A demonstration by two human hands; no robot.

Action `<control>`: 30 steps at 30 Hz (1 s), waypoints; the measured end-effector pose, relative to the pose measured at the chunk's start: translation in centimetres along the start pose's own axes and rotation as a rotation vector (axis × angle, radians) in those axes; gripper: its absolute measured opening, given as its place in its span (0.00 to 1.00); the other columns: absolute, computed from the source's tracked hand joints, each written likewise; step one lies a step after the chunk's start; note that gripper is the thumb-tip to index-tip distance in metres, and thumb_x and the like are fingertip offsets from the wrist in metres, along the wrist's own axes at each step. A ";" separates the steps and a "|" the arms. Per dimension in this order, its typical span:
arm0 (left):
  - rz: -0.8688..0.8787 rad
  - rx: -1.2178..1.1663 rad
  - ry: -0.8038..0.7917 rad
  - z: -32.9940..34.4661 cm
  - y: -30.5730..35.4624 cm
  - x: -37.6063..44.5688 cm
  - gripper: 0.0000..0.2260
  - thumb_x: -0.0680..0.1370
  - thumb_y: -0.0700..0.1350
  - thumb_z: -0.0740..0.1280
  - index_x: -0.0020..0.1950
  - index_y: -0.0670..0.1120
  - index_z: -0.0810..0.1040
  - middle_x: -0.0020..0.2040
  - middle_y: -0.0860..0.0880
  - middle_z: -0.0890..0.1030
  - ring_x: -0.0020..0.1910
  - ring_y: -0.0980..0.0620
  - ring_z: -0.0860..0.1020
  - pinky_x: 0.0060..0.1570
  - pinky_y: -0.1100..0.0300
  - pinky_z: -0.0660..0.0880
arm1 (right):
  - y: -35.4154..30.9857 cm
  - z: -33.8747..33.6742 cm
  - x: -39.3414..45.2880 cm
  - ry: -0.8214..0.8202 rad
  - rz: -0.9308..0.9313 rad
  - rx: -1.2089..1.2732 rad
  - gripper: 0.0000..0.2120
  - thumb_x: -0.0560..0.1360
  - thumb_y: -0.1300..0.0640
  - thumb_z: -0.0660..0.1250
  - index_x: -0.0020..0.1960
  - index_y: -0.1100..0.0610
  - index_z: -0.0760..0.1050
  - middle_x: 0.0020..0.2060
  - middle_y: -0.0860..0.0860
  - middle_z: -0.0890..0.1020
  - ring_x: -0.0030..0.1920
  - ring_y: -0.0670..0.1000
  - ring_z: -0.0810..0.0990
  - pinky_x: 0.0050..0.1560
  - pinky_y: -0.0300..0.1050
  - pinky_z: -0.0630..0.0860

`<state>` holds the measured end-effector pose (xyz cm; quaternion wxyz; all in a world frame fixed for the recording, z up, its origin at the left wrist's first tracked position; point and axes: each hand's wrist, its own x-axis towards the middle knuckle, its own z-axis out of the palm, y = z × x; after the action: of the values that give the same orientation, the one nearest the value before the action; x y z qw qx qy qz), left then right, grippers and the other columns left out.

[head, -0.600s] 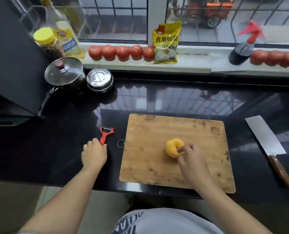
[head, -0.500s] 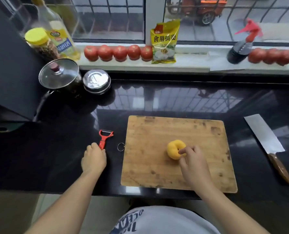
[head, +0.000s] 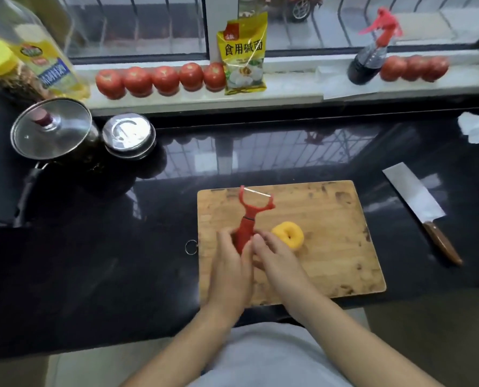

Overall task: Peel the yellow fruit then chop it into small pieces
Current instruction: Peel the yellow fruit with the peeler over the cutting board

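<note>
Now the red peeler point(head: 250, 219) is up over the board point(head: 330, 263), beside the yellow fruit point(head: 288, 235).
Left hand point(head: 230, 263) fingers wrap its handle; right hand point(head: 277, 258) should take it firmly, fingers unclear.

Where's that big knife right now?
The knife lies flat on the black counter, off the right edge of the cutting board, wooden handle toward the person, untouched.

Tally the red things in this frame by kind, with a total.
Tomatoes left of the yellow packet: 5
Tomatoes at the right of the sill: 3
Red peeler, held over the cutting board: 1
Red spray top on the dark bottle: 1
Total: 10
</note>
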<state>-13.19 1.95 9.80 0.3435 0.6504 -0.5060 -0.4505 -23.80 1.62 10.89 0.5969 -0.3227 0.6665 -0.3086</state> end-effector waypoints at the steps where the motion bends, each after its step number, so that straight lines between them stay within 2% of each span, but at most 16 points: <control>1: 0.069 -0.020 -0.072 1.7 1.1 -0.5 0.05 0.81 0.57 0.64 0.53 0.57 0.73 0.46 0.57 0.81 0.48 0.63 0.79 0.53 0.62 0.77 | -0.3 -0.4 0.0 0.028 0.013 0.065 0.10 0.85 0.47 0.59 0.58 0.44 0.79 0.50 0.41 0.85 0.54 0.41 0.82 0.54 0.40 0.78; 2: 0.172 -0.017 -0.132 3.3 1.7 -0.8 0.09 0.80 0.60 0.60 0.54 0.58 0.75 0.48 0.59 0.81 0.50 0.62 0.79 0.55 0.59 0.77 | -0.6 -1.2 0.1 0.072 0.012 0.134 0.11 0.85 0.46 0.58 0.58 0.45 0.79 0.50 0.41 0.85 0.53 0.42 0.83 0.54 0.40 0.77; 3: 0.290 0.028 -0.204 4.4 1.9 -1.0 0.11 0.82 0.58 0.59 0.59 0.58 0.76 0.53 0.60 0.81 0.52 0.61 0.78 0.57 0.61 0.75 | -0.7 -2.6 0.3 0.118 0.008 0.198 0.12 0.85 0.46 0.57 0.58 0.46 0.79 0.49 0.44 0.86 0.53 0.44 0.83 0.53 0.42 0.76; 5: 0.560 0.229 -0.313 5.9 1.1 -0.3 0.12 0.84 0.45 0.61 0.67 0.49 0.74 0.60 0.56 0.76 0.54 0.57 0.77 0.55 0.70 0.72 | -0.6 -6.7 0.9 0.179 0.006 0.267 0.14 0.86 0.48 0.57 0.56 0.52 0.79 0.43 0.47 0.85 0.47 0.50 0.81 0.47 0.45 0.75; 6: 0.662 0.324 -0.321 6.5 -0.1 0.4 0.12 0.83 0.42 0.63 0.66 0.46 0.75 0.61 0.53 0.74 0.54 0.53 0.77 0.54 0.67 0.73 | -0.4 -9.2 1.3 0.200 0.009 0.251 0.14 0.86 0.50 0.57 0.54 0.54 0.79 0.39 0.46 0.83 0.45 0.51 0.79 0.45 0.45 0.74; 7: 0.688 0.432 -0.356 7.0 -1.1 1.2 0.13 0.82 0.43 0.64 0.67 0.46 0.74 0.64 0.51 0.72 0.57 0.49 0.76 0.55 0.59 0.77 | -0.1 -12.0 1.6 0.217 0.016 0.188 0.13 0.86 0.51 0.58 0.53 0.55 0.79 0.36 0.46 0.81 0.44 0.51 0.78 0.45 0.45 0.73; 9: 0.545 0.684 -0.414 7.8 -2.0 2.6 0.21 0.82 0.48 0.65 0.75 0.49 0.68 0.75 0.48 0.65 0.70 0.44 0.69 0.67 0.47 0.74 | 1.1 -17.5 2.3 0.210 0.062 -0.010 0.14 0.86 0.51 0.58 0.54 0.58 0.79 0.35 0.49 0.79 0.42 0.54 0.76 0.45 0.47 0.72; 11: 0.316 0.811 -0.495 8.6 -2.8 3.6 0.28 0.83 0.51 0.66 0.80 0.53 0.60 0.81 0.48 0.54 0.78 0.44 0.58 0.74 0.48 0.64 | 2.0 -21.6 2.6 0.147 0.128 -0.168 0.17 0.85 0.47 0.59 0.56 0.58 0.80 0.40 0.53 0.82 0.42 0.58 0.80 0.45 0.50 0.72; 13: 0.248 0.844 -0.541 9.6 -3.1 4.8 0.30 0.83 0.51 0.66 0.82 0.55 0.56 0.83 0.48 0.52 0.80 0.43 0.58 0.74 0.48 0.65 | 2.3 -23.9 2.6 0.099 0.151 -0.296 0.16 0.85 0.43 0.58 0.54 0.52 0.80 0.48 0.51 0.86 0.49 0.54 0.84 0.48 0.49 0.77; 15: 0.251 0.879 -0.563 10.8 -2.9 5.6 0.32 0.82 0.51 0.67 0.82 0.57 0.55 0.83 0.48 0.53 0.79 0.42 0.61 0.72 0.47 0.68 | 2.0 -24.8 2.2 0.062 0.121 -0.452 0.16 0.84 0.40 0.56 0.53 0.49 0.77 0.49 0.46 0.84 0.50 0.48 0.82 0.49 0.47 0.77; 18: 0.269 0.975 -0.528 11.9 -2.1 6.2 0.34 0.79 0.51 0.71 0.81 0.54 0.58 0.83 0.47 0.55 0.75 0.42 0.67 0.67 0.49 0.72 | 2.0 -25.2 1.8 -0.008 0.067 -0.564 0.16 0.83 0.37 0.55 0.58 0.46 0.73 0.51 0.44 0.82 0.50 0.46 0.81 0.47 0.46 0.77; 21: 0.139 0.673 -0.451 11.4 -1.1 6.1 0.30 0.75 0.51 0.73 0.76 0.52 0.69 0.73 0.50 0.69 0.67 0.46 0.74 0.64 0.52 0.74 | 1.9 -24.9 1.7 -0.062 -0.030 -0.634 0.11 0.82 0.36 0.56 0.51 0.40 0.71 0.43 0.49 0.83 0.41 0.50 0.80 0.41 0.46 0.72; 24: -0.047 0.202 -0.417 9.0 0.8 4.0 0.22 0.73 0.49 0.77 0.65 0.60 0.76 0.61 0.55 0.80 0.55 0.50 0.81 0.55 0.52 0.80 | 1.0 -24.6 1.5 -0.098 -0.159 -0.721 0.11 0.83 0.40 0.59 0.45 0.42 0.73 0.39 0.49 0.81 0.37 0.47 0.77 0.39 0.49 0.73; 27: -0.079 -0.025 -0.371 6.7 2.4 1.3 0.21 0.72 0.44 0.78 0.59 0.60 0.76 0.53 0.56 0.80 0.47 0.55 0.82 0.42 0.59 0.80 | 0.0 -24.3 1.2 -0.129 -0.291 -0.784 0.09 0.83 0.45 0.61 0.48 0.43 0.76 0.41 0.43 0.81 0.41 0.46 0.79 0.44 0.51 0.78; 29: -0.077 -0.025 -0.334 5.8 2.7 0.3 0.22 0.73 0.41 0.79 0.58 0.59 0.74 0.53 0.57 0.79 0.46 0.57 0.80 0.39 0.64 0.78 | -1.2 -23.6 1.0 -0.181 -0.358 -0.742 0.09 0.84 0.52 0.62 0.50 0.39 0.75 0.44 0.37 0.81 0.45 0.43 0.79 0.44 0.39 0.74; 30: -0.070 -0.013 -0.315 5.6 2.7 0.1 0.23 0.72 0.41 0.79 0.58 0.59 0.73 0.55 0.59 0.79 0.48 0.58 0.80 0.40 0.64 0.78 | -1.7 -23.1 0.9 -0.205 -0.389 -0.730 0.10 0.84 0.54 0.61 0.51 0.39 0.75 0.46 0.36 0.80 0.47 0.42 0.78 0.46 0.37 0.73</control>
<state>-19.30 1.22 10.22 0.2482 0.5865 -0.5278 -0.5620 -46.75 0.49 13.93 0.4373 -0.6616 0.5961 -0.1255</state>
